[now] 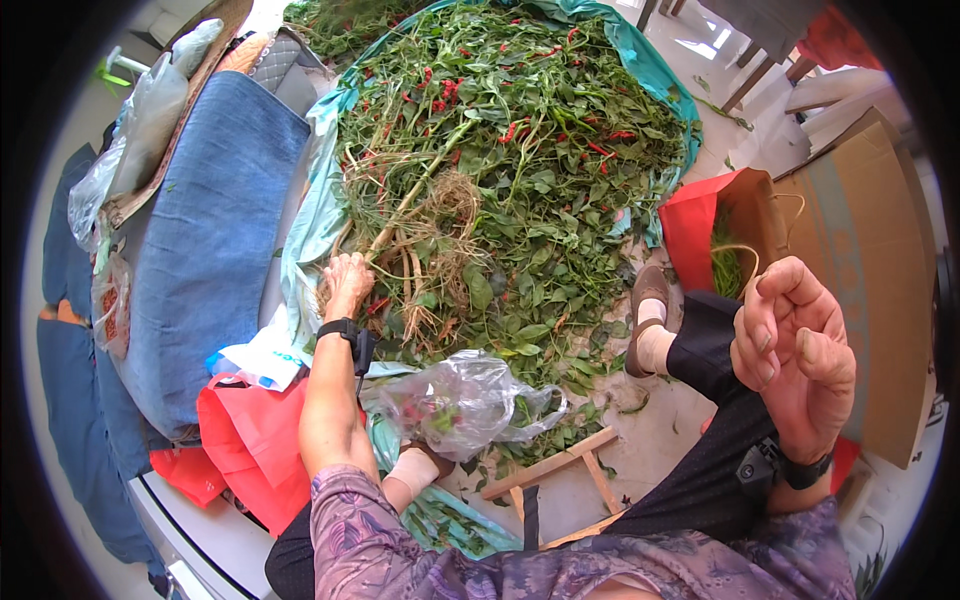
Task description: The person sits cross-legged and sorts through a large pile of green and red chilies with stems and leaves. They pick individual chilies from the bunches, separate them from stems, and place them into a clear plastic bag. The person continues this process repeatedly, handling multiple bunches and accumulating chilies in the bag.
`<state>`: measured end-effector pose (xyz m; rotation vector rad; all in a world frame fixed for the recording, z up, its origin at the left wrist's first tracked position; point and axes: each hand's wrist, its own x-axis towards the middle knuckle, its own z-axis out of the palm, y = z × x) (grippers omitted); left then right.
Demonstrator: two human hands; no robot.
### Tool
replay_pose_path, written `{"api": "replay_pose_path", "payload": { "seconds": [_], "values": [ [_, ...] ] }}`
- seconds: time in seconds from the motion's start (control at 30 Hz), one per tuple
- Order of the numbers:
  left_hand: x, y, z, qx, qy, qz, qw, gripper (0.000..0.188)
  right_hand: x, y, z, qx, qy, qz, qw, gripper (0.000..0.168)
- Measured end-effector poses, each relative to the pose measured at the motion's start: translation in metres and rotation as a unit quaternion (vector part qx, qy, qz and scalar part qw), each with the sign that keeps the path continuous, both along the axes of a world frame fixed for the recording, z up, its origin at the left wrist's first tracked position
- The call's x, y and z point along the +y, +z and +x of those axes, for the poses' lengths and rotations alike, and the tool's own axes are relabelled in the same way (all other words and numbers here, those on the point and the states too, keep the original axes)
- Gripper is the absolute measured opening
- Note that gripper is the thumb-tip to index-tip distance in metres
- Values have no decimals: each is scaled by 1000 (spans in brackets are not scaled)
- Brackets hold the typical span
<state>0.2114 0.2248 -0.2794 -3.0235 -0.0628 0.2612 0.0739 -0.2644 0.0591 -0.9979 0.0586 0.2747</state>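
A large heap of uprooted chili pepper plants (555,195), with red and green peppers among wilting leaves, lies before me on a turquoise cloth (319,172). My left hand (349,286) is at the heap's left edge, closed around the base of a thick pale plant stem (409,199); the fingertips are hidden. Dry roots (454,202) spread just right of it. My right hand (799,356) is raised above my right knee, palm up, fingers curled, nothing visible in it. Behind it stands a red paper bag (701,214) with green peppers (726,262) inside.
A clear plastic bag (480,409) with some peppers sits between my feet, near a wooden frame (555,465). Red bags (259,442) and a denim-covered seat (217,217) stand at left. Flattened cardboard (862,285) leans at right, below wooden furniture legs (750,82).
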Motion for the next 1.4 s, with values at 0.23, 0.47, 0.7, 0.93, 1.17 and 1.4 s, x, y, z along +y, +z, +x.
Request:
{"api": "replay_pose_path", "payload": {
  "seconds": [0.23, 0.47, 0.7, 0.93, 1.17, 1.4],
  "values": [
    [-37, 65, -3, 71, 37, -142, 987, 33, -1, 3, -6, -19, 11, 8, 1000, 43],
    [-85, 100, -45, -8, 51, -246, 968, 32, -8, 4, -15, -41, 46, 20, 998, 35],
    [-151, 160, -94, -25, -20, -191, 981, 31, -13, 9, -22, -30, 59, 16, 998, 29],
    [-189, 206, -157, -89, -51, -183, 978, 23, -12, 10, -24, -28, 88, -11, 996, 23],
    [-202, 264, -217, -89, -70, -192, 975, 19, -6, -18, -17, 46, 71, -64, 994, 23],
    [-190, 319, -286, -67, -22, -265, 962, 15, 32, -60, 6, 125, 100, -107, 981, 53]
  ]
}}
